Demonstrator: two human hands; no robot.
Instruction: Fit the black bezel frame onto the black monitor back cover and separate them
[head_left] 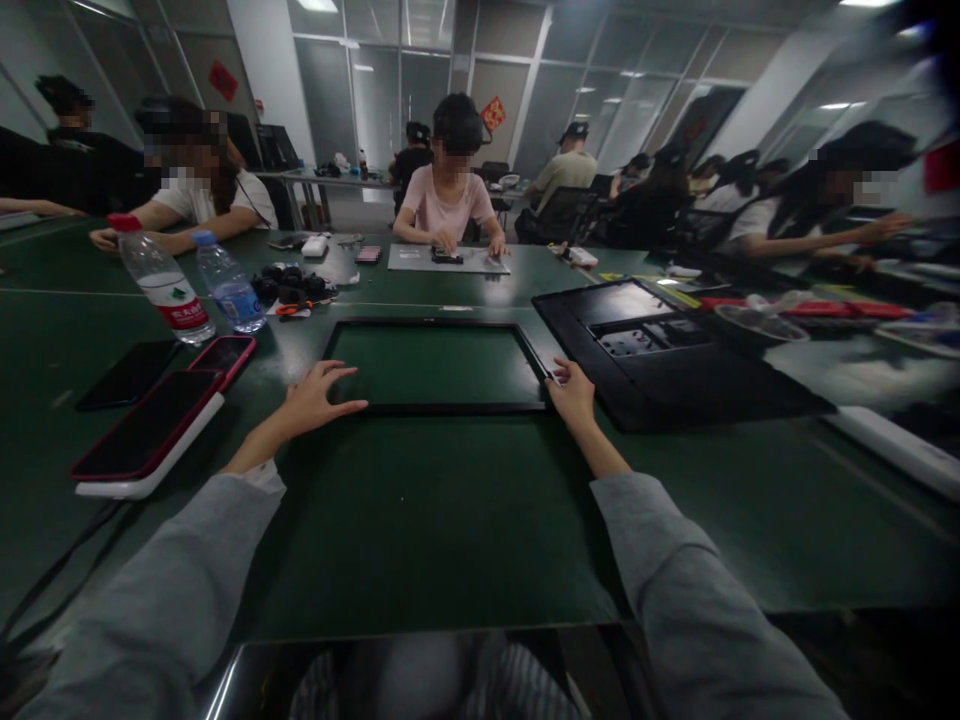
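Observation:
A thin black rectangular screen bezel (450, 408) lies flat on the green table in front of me, with the tabletop showing through its middle. At its left end is my left hand (319, 395), thumb and fingers spread apart around the near left corner; whether it touches the bezel I cannot tell. My right hand (571, 392) has its thumb and fingers closed on the bezel's right side, close to the near right corner. Just right of that hand lies a large black back panel (675, 370) with a recessed middle.
Left stand two plastic water bottles (169, 295), near a red-rimmed phone (150, 425) resting on a white block and other phones. Cables and orange-handled scissors (289, 310) lie behind. A white bar (900, 450) sits at right. Across the table a person (448, 200) works over a grey board (450, 260).

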